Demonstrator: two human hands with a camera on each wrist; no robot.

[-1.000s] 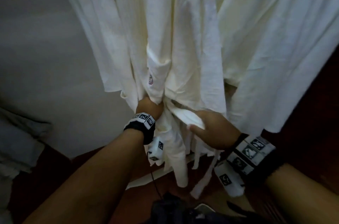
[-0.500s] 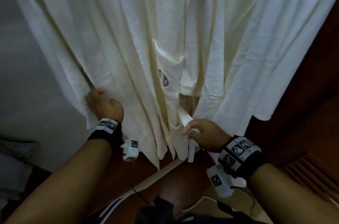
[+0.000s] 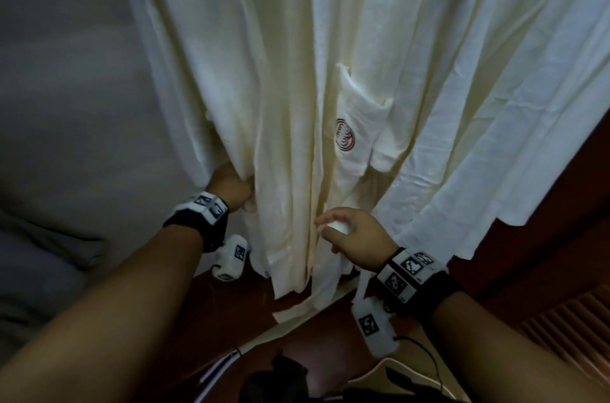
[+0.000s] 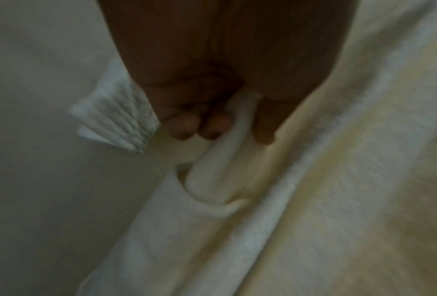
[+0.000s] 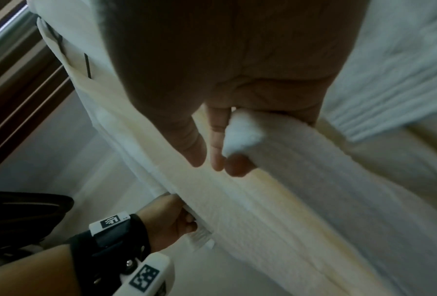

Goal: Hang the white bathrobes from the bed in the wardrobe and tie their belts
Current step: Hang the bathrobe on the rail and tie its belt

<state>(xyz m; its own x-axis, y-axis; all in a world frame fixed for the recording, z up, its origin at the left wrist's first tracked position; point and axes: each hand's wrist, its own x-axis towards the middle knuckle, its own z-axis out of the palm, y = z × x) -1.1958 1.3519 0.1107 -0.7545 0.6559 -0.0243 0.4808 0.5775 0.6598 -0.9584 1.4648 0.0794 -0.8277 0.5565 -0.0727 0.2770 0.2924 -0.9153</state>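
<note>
White bathrobe: hanging upright, centre of head view; chest pocket with red spiral emblem; hem loose above dark wooden floor. Second bathrobe: hanging just beside, on the right, touching the first. Belt: white strip, end folded over right hand's fingers, running off along robe front; untied. Left hand: at robe's left edge, fingers curled, clamped on a fold of robe cloth. Right hand: low at robe front, fingers bent around belt end, thumb apart. Grey-white wall at left. Marker bands on both wrists.
</note>
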